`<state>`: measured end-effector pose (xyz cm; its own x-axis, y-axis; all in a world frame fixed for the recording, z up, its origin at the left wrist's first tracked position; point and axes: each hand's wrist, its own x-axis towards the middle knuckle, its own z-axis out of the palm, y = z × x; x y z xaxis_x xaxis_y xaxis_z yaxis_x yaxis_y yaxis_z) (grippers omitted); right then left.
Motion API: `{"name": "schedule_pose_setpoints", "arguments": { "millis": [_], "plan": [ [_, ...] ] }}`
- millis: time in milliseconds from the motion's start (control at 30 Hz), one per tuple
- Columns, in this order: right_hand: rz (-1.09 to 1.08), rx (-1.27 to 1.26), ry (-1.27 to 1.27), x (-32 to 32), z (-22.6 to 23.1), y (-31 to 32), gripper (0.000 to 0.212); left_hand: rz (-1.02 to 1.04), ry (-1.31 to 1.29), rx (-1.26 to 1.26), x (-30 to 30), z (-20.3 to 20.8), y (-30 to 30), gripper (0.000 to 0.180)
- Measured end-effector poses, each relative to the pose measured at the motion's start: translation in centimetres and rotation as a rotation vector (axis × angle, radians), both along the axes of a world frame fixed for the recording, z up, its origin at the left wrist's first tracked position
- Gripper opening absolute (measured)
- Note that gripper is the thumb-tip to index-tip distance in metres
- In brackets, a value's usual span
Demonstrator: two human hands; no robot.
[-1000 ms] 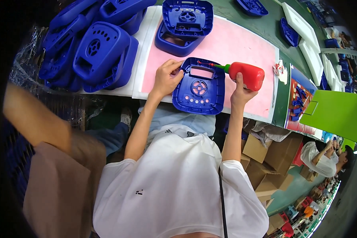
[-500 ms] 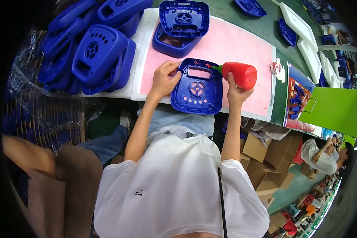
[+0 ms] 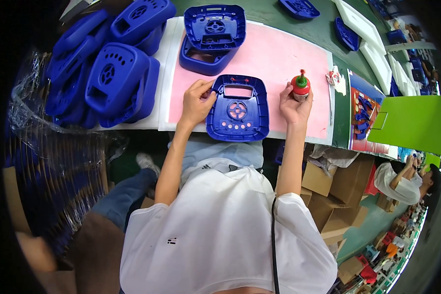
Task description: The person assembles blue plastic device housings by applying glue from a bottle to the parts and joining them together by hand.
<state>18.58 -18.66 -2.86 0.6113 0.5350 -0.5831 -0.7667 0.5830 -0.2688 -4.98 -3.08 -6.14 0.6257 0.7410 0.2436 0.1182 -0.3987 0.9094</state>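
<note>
Bright centre, dim, seemingly blurred lower left

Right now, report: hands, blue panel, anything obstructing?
Left hand gripping blue panel, upper left edge. Right hand holding red bottle, apart from panel. Stacked blue housings beyond.

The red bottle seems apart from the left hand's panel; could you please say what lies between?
In the head view, pink sheet, then part of the right hand, which holds the bottle.

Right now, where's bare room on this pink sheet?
Widest: the pink sheet beyond the red bottle, right of the stacked blue housings. A narrower strip lies right of your right hand. Piled blue shells crowd your left.
</note>
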Motion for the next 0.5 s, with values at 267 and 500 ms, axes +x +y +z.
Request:
{"name": "schedule_pose_setpoints", "arguments": {
  "millis": [267,500],
  "plan": [
    [0.569,-0.621,-0.749,6.3,2.7,-5.4,0.043,0.014,0.006,0.038,-0.3,-0.7,0.3,0.032],
    [0.949,-1.619,-1.589,9.9,1.6,-7.1,0.071,-0.007,0.028,0.063,0.1,-1.0,0.6,0.031]
  ]
}}
